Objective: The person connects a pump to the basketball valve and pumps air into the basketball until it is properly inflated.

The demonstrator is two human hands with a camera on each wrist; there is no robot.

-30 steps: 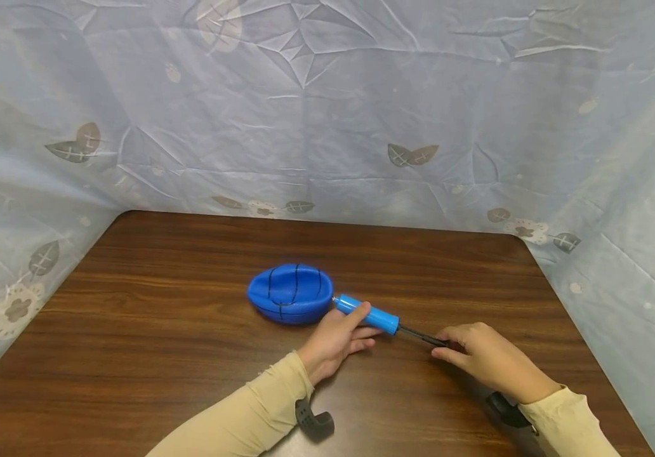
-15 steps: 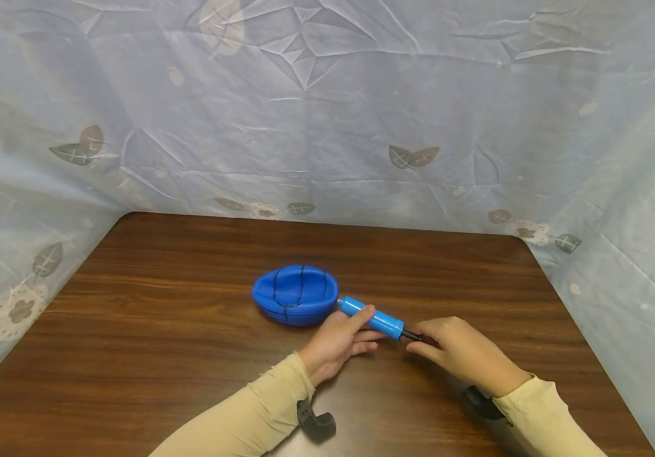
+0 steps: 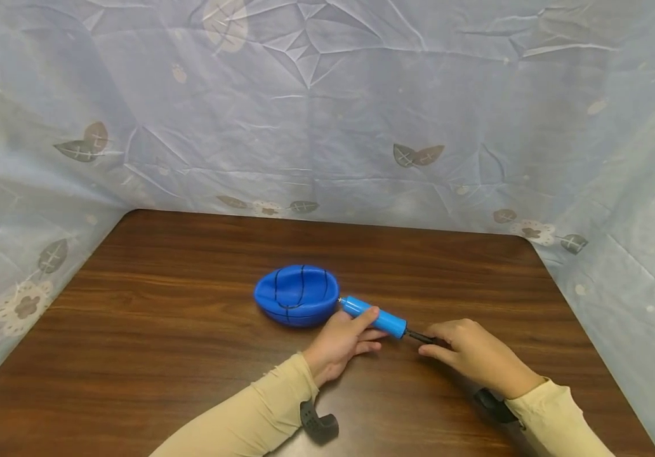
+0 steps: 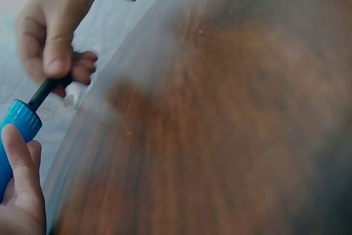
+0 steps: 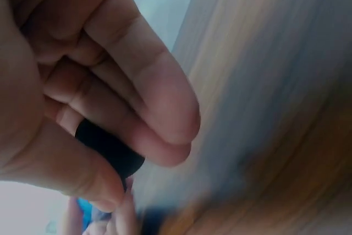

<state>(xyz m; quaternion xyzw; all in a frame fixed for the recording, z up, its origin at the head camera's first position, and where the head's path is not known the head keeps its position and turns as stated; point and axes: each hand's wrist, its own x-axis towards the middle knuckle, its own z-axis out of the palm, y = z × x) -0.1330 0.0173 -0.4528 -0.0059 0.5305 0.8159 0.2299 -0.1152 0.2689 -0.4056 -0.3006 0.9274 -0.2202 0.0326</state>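
A dented blue ball (image 3: 293, 298) with black lines lies on the table in the head view, its top sunken. Its right end meets the thin metal needle of a blue hand pump (image 3: 387, 322). My left hand (image 3: 340, 346) holds the pump's barrel, thumb on top and fingers underneath, close beside the ball. With curled fingers, my right hand (image 3: 478, 358) grips the pump's black handle (image 5: 110, 148). A short stretch of black rod (image 4: 43, 93) shows between barrel and handle. In the right wrist view the fingers hide part of the handle.
The dark wood table (image 3: 150, 317) has rounded far corners. Pale patterned cloth (image 3: 350, 114) hangs behind it and along both sides. Each wrist carries a black strap or mount, such as the left wrist strap (image 3: 318, 424).
My right hand first moved left, sliding the rod into the barrel, then drew back slightly to the right, baring a little more rod. My left hand keeps its hold on the barrel.
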